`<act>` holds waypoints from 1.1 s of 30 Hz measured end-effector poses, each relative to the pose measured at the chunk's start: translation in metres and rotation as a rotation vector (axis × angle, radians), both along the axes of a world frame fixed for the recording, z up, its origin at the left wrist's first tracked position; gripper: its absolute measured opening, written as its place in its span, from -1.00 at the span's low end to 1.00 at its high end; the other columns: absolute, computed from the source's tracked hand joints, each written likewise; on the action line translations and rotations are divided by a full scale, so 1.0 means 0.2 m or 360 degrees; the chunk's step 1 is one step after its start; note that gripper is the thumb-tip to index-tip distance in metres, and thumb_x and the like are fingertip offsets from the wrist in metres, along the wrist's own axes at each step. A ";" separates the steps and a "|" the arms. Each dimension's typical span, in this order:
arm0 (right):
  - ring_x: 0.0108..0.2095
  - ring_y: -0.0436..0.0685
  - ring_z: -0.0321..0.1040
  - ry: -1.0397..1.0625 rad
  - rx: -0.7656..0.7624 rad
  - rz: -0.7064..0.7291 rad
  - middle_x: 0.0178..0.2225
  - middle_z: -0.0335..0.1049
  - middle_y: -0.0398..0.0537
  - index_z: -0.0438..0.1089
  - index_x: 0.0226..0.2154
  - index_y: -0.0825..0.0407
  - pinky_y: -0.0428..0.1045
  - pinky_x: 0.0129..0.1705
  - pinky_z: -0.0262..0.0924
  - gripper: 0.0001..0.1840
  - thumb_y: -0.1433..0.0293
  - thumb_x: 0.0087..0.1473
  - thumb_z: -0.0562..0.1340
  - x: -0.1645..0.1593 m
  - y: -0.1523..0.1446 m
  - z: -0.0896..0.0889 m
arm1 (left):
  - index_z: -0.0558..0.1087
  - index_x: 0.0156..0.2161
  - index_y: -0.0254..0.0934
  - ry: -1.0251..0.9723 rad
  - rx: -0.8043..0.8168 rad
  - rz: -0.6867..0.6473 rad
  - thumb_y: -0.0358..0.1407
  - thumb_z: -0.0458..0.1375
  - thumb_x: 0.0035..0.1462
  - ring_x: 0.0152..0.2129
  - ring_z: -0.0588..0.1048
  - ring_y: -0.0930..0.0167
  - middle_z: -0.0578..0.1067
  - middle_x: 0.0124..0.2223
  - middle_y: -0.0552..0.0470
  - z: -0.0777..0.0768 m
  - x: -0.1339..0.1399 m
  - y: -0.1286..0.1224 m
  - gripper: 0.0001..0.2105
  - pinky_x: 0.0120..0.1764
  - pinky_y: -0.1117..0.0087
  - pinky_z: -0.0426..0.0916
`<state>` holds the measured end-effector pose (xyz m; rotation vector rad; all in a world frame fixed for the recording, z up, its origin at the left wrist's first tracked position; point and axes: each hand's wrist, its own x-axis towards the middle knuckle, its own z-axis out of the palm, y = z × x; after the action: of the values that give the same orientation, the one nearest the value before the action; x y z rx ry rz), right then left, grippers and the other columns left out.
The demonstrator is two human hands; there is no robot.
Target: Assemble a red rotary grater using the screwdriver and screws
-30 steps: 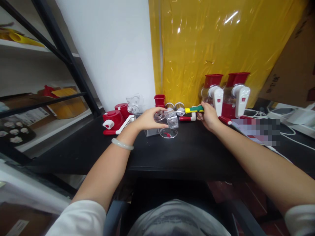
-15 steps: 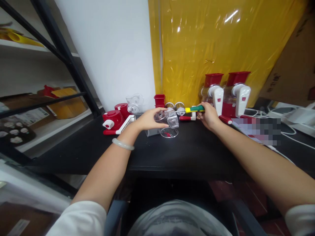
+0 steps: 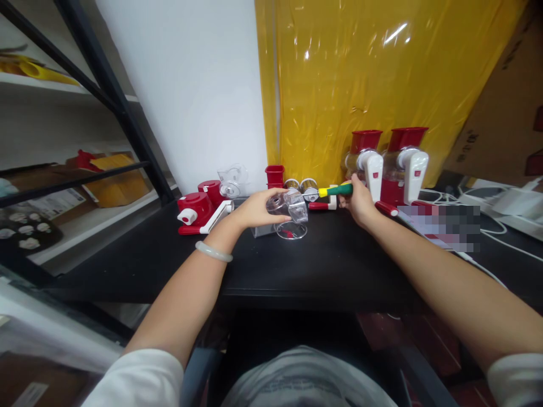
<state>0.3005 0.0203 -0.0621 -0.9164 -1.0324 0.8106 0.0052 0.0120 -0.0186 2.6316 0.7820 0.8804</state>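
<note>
My left hand [image 3: 259, 208] is closed round a clear plastic grater body [image 3: 298, 208], held just above the black table. My right hand [image 3: 360, 202] grips a screwdriver [image 3: 338, 190] by its green and yellow handle. The screwdriver lies level and its shaft points left at the clear body; whether the tip touches it I cannot make out. Below the body is a clear round base [image 3: 292, 230] with a small red piece showing in it. Behind are two metal drum cutters [image 3: 309, 187], a red hopper [image 3: 274, 174] and a crank with a red handle [image 3: 321, 206].
Two assembled red-and-white rotary graters [image 3: 405, 164] stand at the back right. Red grater bases [image 3: 195, 209] with a white crank and another clear body [image 3: 233, 176] sit at the left. White cables [image 3: 494, 229] lie at the right. A black-framed shelf [image 3: 106, 96] borders the left.
The view has shifted very slightly. Both hands keep their grips, and the screwdriver and clear body stay in nearly the same place.
</note>
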 end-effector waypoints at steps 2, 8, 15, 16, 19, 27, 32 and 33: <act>-0.76 -0.06 0.01 -0.0087 -0.0010 -0.0085 -0.74 0.05 -0.30 0.16 -0.48 -0.05 -0.10 -0.71 0.04 -0.51 -0.12 0.04 0.15 0.00 -0.01 0.00 | 0.34 0.14 -0.19 0.0003 0.0017 0.0004 -0.11 0.37 -0.04 0.02 0.43 0.13 0.44 0.11 -0.13 0.00 0.00 0.00 -0.37 0.09 0.03 0.30; -0.74 -0.09 0.00 0.0021 -0.0022 0.0014 -0.75 0.02 -0.33 0.17 -0.48 -0.04 -0.14 -0.65 0.11 -0.68 0.12 0.08 0.22 -0.02 -0.03 0.02 | 0.34 0.15 -0.20 0.0015 0.0040 0.0008 -0.09 0.37 -0.03 0.02 0.43 0.14 0.44 0.11 -0.12 0.00 0.00 0.00 -0.36 0.09 0.07 0.31; -0.65 -0.09 0.13 0.0262 -0.0055 0.0051 -0.59 0.16 -0.27 0.16 -0.41 -0.03 -0.15 -0.60 0.19 -0.83 0.33 -0.01 0.22 -0.05 -0.03 0.03 | 0.34 0.15 -0.20 0.0010 0.0049 -0.0002 -0.10 0.37 -0.03 0.02 0.43 0.14 0.44 0.11 -0.12 0.00 0.00 0.00 -0.37 0.08 0.06 0.32; -0.64 -0.09 0.13 0.0270 -0.0047 0.0057 -0.58 0.17 -0.26 0.17 -0.42 -0.03 -0.14 -0.59 0.20 -0.84 0.35 -0.01 0.21 -0.04 -0.03 0.03 | 0.34 0.15 -0.19 0.0012 0.0056 0.0001 -0.10 0.37 -0.03 0.02 0.43 0.14 0.44 0.11 -0.12 0.00 0.00 0.00 -0.37 0.08 0.06 0.32; -0.63 -0.08 0.16 0.0266 -0.0026 0.0081 -0.56 0.19 -0.24 0.18 -0.42 -0.02 -0.13 -0.58 0.21 -0.87 0.36 -0.01 0.20 -0.04 -0.02 0.03 | 0.34 0.15 -0.19 0.0017 0.0060 0.0008 -0.09 0.37 -0.04 0.00 0.44 0.14 0.45 0.09 -0.11 0.00 0.00 0.01 -0.36 0.07 0.06 0.32; -0.73 -0.07 0.01 -0.0052 0.0022 -0.0010 -0.72 0.02 -0.31 0.19 -0.46 -0.05 -0.12 -0.68 0.10 -0.57 -0.05 0.04 0.21 0.00 -0.01 0.00 | 0.34 0.15 -0.20 0.0005 0.0041 -0.0001 -0.11 0.38 -0.04 0.00 0.45 0.14 0.46 0.09 -0.11 0.00 -0.01 0.00 -0.36 0.09 0.06 0.32; -0.72 -0.09 -0.01 -0.0014 0.0015 0.0017 -0.74 0.01 -0.32 0.19 -0.49 -0.04 -0.15 -0.64 0.12 -0.67 0.11 0.09 0.22 -0.01 -0.02 0.01 | 0.34 0.15 -0.20 0.0005 0.0042 -0.0009 -0.10 0.38 -0.04 -0.01 0.45 0.15 0.46 0.08 -0.12 -0.01 -0.01 0.01 -0.35 0.08 0.07 0.32; -0.71 -0.10 0.00 0.0002 -0.0004 0.0009 -0.73 0.04 -0.32 0.20 -0.48 -0.03 -0.15 -0.64 0.12 -0.71 0.15 0.10 0.21 -0.01 -0.02 0.01 | 0.33 0.15 -0.20 0.0005 0.0043 -0.0010 -0.10 0.38 -0.04 -0.01 0.45 0.15 0.46 0.08 -0.12 -0.01 -0.01 0.01 -0.35 0.07 0.07 0.32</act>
<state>0.2977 0.0154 -0.0594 -0.9154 -1.0332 0.8173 0.0035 0.0139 -0.0204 2.6581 0.7672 0.8910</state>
